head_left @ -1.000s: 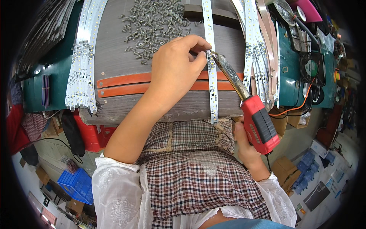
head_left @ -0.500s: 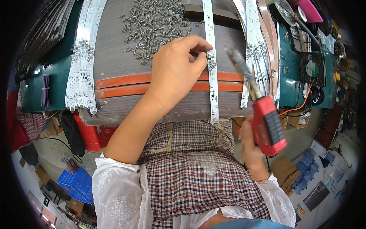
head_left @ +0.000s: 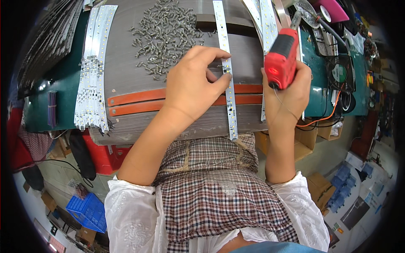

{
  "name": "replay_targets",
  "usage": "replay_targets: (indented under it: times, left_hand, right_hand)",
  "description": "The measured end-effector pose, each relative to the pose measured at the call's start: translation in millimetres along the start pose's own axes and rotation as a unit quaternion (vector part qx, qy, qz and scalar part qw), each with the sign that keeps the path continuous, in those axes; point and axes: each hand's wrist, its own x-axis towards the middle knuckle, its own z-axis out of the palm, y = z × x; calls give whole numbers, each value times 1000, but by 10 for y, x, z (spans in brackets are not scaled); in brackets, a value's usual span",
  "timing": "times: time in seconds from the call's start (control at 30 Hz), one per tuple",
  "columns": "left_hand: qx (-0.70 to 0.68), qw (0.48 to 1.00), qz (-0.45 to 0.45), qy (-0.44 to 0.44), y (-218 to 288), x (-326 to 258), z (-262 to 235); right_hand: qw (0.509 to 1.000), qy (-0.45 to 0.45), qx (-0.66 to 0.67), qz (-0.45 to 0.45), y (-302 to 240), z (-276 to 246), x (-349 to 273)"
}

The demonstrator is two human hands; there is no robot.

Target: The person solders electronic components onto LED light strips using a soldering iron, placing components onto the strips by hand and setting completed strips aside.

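Observation:
A narrow white LED strip board lies lengthwise in front of me on the grey padded work surface. My left hand is over it, thumb and index finger apart, their tips at the strip's edge. A tiny metal part shows between those fingertips, apparently beside the strip. My right hand grips a red and black soldering gun, its metal tip pointing away near a round metal dish. Thin wire trails from the gun's rear over my wrist. Small metal parts lie heaped left of the strip.
A stack of LED strips lies at the left, with more strips at the right. Two orange bands cross the surface, and a dark bar lies behind. A black fan and orange cable are at the right.
My right hand has raised the soldering gun up and away, toward the metal dish. My left thumb and index finger have spread further apart. The view has shifted slightly.

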Motion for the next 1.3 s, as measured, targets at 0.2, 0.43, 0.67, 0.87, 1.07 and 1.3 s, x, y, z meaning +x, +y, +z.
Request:
replay_targets:
  times: [0.2, 0.43, 0.67, 0.87, 1.07, 1.3]
  left_hand:
    - [3, 999, 45, 20, 15, -53, 7]
    - [-122, 989, 38, 76, 162, -142, -367]
    - [131, 980, -72, 127, -266, -198, -1620]
    - [331, 927, -99, 146, -485, -253, -1830]
    - [381, 902, 21, 200, -210, -48, -1146]
    - [349, 911, 142, 169, -114, 424, -193]
  right_hand:
    - [999, -4, -26, 18, -38, 114, 56]
    - [999, -13, -9, 51, -32, 30, 58]
    - [931, 31, 327, 160, -137, -178, -17]
    - [931, 9, 299, 210, -238, -401, -79]
    - [921, -5, 311, 233, -243, -482, -117]
    - [925, -54, 322, 192, -302, -554, -187]
